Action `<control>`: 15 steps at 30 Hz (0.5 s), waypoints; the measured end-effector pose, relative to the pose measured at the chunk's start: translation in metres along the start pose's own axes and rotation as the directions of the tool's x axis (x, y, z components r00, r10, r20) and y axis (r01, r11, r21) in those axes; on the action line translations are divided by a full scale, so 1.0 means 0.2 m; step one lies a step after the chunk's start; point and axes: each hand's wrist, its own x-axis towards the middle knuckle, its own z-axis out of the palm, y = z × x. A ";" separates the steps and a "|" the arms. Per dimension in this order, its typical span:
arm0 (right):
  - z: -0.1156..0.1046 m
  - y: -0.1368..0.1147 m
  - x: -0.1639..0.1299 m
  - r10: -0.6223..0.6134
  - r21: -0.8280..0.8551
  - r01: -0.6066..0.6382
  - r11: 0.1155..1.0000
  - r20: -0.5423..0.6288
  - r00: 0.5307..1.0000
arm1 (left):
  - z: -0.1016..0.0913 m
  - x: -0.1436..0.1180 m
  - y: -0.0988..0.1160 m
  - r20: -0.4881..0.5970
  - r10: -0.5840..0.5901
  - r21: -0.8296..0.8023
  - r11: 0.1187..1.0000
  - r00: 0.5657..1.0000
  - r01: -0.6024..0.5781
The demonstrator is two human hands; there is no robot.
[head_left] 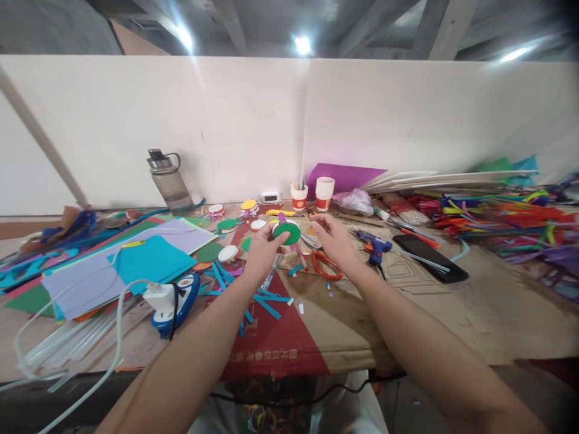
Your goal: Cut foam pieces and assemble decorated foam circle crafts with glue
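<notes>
Left hand: the left hand [261, 248] is above the middle of the table, with the fingers closed around a small round piece with a green disc [286, 232] on its face. The thumb presses on the near edge of the disc.
Green disc: it is held upright, the green face turned to the camera, with a white rim around it. A thin purple strip stands behind its top edge; I cannot tell if the strip is fixed to it.
Right hand: the right hand [333, 239] is just beside the disc, on its right. The fingers are loosely curled and half spread, and they seem to hold nothing, but the fingertips are small in the view, so I am not sure.
Scissors: the red-handled scissors [326, 266] lie flat on the table, just under the right wrist.
Glue gun: a blue glue gun [373, 245] lies to the right of the right hand, near a black phone [429, 258].
Table: the cardboard-covered table [488, 307] carries blue paper strips [266, 303] near the left forearm and coloured paper sheets [136, 262] at the left.
Back edge: a grey water bottle [169, 181] and two paper cups [312, 196] stand by the white wall.
Right side: a heap of coloured pipe cleaners [502, 220] lies well apart from the hands.
</notes>
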 end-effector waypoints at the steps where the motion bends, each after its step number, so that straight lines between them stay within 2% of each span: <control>1: -0.01 0.00 0.02 0.007 -0.011 -0.007 1.000 -0.014 1.000 | 0.00 0.00 0.00 -0.006 -0.002 0.016 1.000 1.000 0.003; 4: -0.10 0.02 0.05 0.008 -0.118 -0.015 0.993 -0.058 0.998 | 0.01 -0.01 0.01 -0.029 0.000 0.038 0.999 1.000 0.002; 7: -0.24 0.04 0.06 -0.008 -0.420 -0.021 0.907 -0.066 0.998 | 0.01 -0.01 0.02 -0.048 0.012 0.014 1.000 0.999 -0.012; 9: -0.35 0.07 0.03 0.072 -0.646 -0.098 0.757 -0.067 0.995 | 0.01 0.00 0.01 -0.057 0.023 0.010 1.000 0.998 -0.023; 12: -0.48 0.13 -0.04 0.307 -0.860 -0.283 0.425 -0.158 0.939 | 0.00 0.01 -0.01 -0.050 0.045 0.052 0.998 0.998 -0.043; 14: -0.51 0.19 -0.09 0.401 -0.886 -0.351 0.302 -0.216 0.890 | -0.01 0.02 -0.03 -0.036 0.064 0.101 0.993 0.997 -0.060; 15: -0.52 0.22 -0.11 0.444 -0.878 -0.386 0.283 -0.237 0.864 | -0.02 0.02 -0.04 -0.029 0.071 0.124 0.990 0.997 -0.067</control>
